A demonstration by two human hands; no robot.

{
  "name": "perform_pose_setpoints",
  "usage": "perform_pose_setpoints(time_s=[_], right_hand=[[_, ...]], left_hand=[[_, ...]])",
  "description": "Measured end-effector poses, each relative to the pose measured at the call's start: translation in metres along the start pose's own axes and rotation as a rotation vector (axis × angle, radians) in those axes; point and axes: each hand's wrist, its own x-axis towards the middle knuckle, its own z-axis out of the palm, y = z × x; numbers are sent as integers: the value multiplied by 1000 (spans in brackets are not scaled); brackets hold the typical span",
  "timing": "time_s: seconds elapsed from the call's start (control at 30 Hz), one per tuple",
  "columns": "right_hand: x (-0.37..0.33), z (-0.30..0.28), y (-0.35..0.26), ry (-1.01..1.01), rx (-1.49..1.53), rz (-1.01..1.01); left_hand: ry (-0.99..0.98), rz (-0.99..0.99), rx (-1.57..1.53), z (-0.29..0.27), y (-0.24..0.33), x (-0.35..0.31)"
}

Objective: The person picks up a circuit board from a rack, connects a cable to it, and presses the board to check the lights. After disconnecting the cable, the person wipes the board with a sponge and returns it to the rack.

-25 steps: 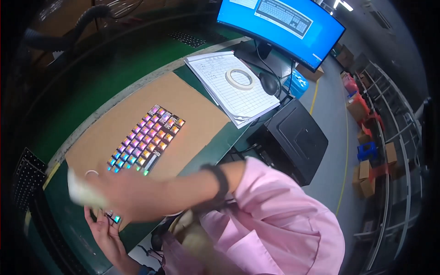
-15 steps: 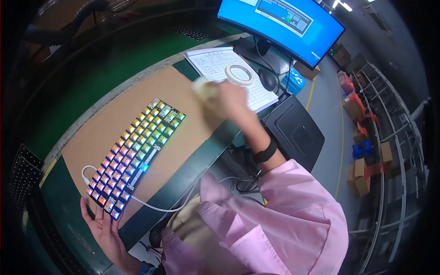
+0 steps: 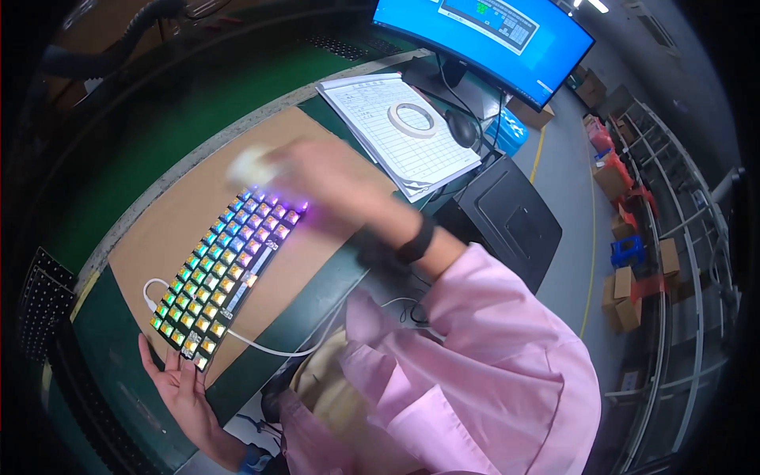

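Swinging back from the paper stack, the right hand (image 3: 317,178) now sits blurred over the far end of the lit keyboard (image 3: 226,265), fingers closed on a small pale object (image 3: 249,166) — too smeared to name. The left hand (image 3: 178,380) lies open and flat at the keyboard's near end, fingertips touching its edge, steadying it. The keyboard rests diagonally on a brown cardboard sheet (image 3: 174,214) on the green bench (image 3: 317,293), its keys glowing in rainbow colours, with a white cable (image 3: 261,347) looping from its near corner toward the person. By the look of it, the pale thing is being passed over or pressed to the far keys; working along the rows would call for the near end staying pinned. Beyond the cardboard lie a sheaf of printed forms (image 3: 404,134) with a tape roll (image 3: 413,119) on top, a mouse (image 3: 461,127) and a blue monitor (image 3: 483,39). The bench edge runs close to the cable — open room lies on the cardboard left of the keyboard.
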Motion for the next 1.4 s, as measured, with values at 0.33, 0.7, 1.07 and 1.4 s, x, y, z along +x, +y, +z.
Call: perform_pose_setpoints(time_s=[0.33,0.7,1.07,1.4], right_hand=[[-56,2,5,89,278,-297],[-14,18,108,233,-723,-79],[-77,53,-43,-139,360,-128],[-44,32,-22,210,591,-84]], left_hand=[[55,49,3,8,-10,5],[43,48,-46,-35,-30,2],[-1,111,276,-85,-33,-5],[128,856,1177,-44,37,15]])
